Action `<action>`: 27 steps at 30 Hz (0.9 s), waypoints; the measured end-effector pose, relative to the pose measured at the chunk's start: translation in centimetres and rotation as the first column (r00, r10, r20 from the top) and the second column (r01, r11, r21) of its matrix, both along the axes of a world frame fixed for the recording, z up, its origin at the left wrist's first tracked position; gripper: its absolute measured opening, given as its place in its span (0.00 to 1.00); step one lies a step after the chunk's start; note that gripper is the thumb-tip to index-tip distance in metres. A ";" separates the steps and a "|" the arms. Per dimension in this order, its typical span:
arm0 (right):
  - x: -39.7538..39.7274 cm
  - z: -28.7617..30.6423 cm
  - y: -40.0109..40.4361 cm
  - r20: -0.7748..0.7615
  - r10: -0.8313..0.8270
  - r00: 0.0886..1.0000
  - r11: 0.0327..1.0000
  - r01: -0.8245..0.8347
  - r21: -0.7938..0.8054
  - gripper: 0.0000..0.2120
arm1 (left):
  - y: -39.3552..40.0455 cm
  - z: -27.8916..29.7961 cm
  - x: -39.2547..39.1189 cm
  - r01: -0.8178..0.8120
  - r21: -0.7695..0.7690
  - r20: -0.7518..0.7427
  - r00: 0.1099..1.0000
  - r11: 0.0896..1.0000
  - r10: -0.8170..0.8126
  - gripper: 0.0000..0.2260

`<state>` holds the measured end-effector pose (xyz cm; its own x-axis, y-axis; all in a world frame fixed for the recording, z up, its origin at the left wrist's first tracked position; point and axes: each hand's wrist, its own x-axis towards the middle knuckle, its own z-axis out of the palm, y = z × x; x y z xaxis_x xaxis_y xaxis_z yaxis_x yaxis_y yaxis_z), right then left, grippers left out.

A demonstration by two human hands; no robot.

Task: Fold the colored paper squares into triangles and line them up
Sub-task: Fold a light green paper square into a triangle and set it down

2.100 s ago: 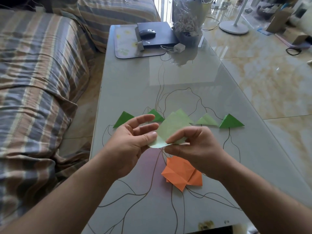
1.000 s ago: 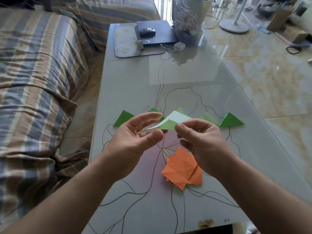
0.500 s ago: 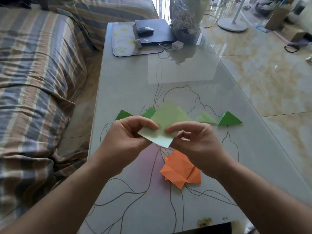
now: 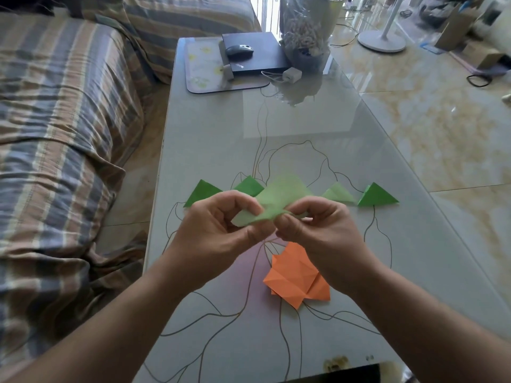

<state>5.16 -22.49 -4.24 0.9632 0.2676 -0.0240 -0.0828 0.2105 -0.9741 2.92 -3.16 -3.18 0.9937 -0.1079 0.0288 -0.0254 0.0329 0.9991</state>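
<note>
Two hands: both raised above the tabletop (image 4: 318, 341), meeting over its near half.
Orange paper: a creased orange paper stack (image 4: 297, 277) lies flat on the glass nearest the person, partly under the right wrist, below and apart from the hands.
Left hand: the left hand (image 4: 221, 230) has fingers curled, thumb and fingertips pinching the left part of a pale green paper square (image 4: 279, 200).
Right hand: the right hand (image 4: 320, 233) has fingers bent, thumb and forefinger pinching the same sheet at its right part; the two thumbs almost touch.
Held sheet: the pale green paper square is in the air between both hands, bent and blurred, its upper corner rising above the knuckles.
Row behind: four folded triangles sit in a line across the tabletop just beyond the hands: a dark green triangle at far left (image 4: 203, 193), a second dark green triangle (image 4: 249, 186), a pale green triangle (image 4: 338, 193), and a dark green triangle at far right (image 4: 377, 196). The held sheet covers the gap between the second and third.
Far end: a flowered mat (image 4: 201, 67), a black box (image 4: 260, 53) carrying a computer mouse (image 4: 239, 51), a white charger (image 4: 291, 74) and a wrapped bouquet (image 4: 307, 31).
Left side: a striped sofa (image 4: 60, 120) runs beside the tabletop.
</note>
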 end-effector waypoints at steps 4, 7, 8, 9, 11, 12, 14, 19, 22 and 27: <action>0.0 0.0 0.2 0.011 -0.091 0.996 0.996 0.091 -0.014 0.05 | -0.8 -0.4 0.1 -0.148 -0.089 -0.059 0.988 0.985 0.143 0.11; -0.1 0.0 0.5 0.043 -0.125 0.991 0.987 0.129 -0.092 0.07 | -1.2 -0.3 0.2 -0.199 -0.114 -0.111 0.976 0.973 0.186 0.12; -0.1 0.0 0.5 0.050 -0.141 0.989 0.983 0.146 -0.113 0.07 | -1.3 -0.3 0.3 -0.202 -0.129 -0.126 0.974 0.971 0.186 0.11; -0.1 0.0 0.6 0.054 -0.160 0.986 0.978 0.165 -0.128 0.08 | -1.3 -0.4 0.3 -0.204 -0.152 -0.140 0.973 0.967 0.184 0.10; -0.1 -0.1 0.7 0.064 -0.194 0.979 0.969 0.201 -0.143 0.09 | -1.4 -0.5 0.4 -0.207 -0.205 -0.176 0.969 0.957 0.172 0.11; -0.1 -0.1 0.8 0.070 -0.202 0.977 0.966 0.210 -0.147 0.09 | -1.5 -0.4 0.4 -0.204 -0.224 -0.195 0.967 0.953 0.161 0.13; -0.2 0.0 1.1 0.067 -0.217 0.974 0.963 0.224 -0.147 0.12 | -1.7 -0.3 0.3 -0.191 -0.250 -0.216 0.967 0.949 0.137 0.16; -0.3 -0.4 1.5 -0.012 -0.230 0.973 0.964 0.226 -0.137 0.12 | -1.7 -0.2 -0.2 -0.205 -0.182 -0.152 0.972 0.962 0.178 0.13; -0.4 -0.8 1.5 -0.073 -0.198 0.977 0.974 0.188 -0.124 0.11 | -1.7 -0.1 -0.3 -0.232 -0.107 -0.078 0.971 0.967 0.225 0.11; 0.6 -0.1 0.4 0.032 -0.224 0.974 0.942 0.225 -0.248 0.12 | -1.4 -0.5 0.0 -0.231 -0.004 -0.029 0.973 0.973 0.231 0.07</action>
<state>5.72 -22.13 -4.31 0.9978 0.0306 -0.0591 -0.0583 -0.0253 -0.9980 2.90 -4.54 -3.72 0.9922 0.1247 0.0001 -0.0048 0.0373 0.9993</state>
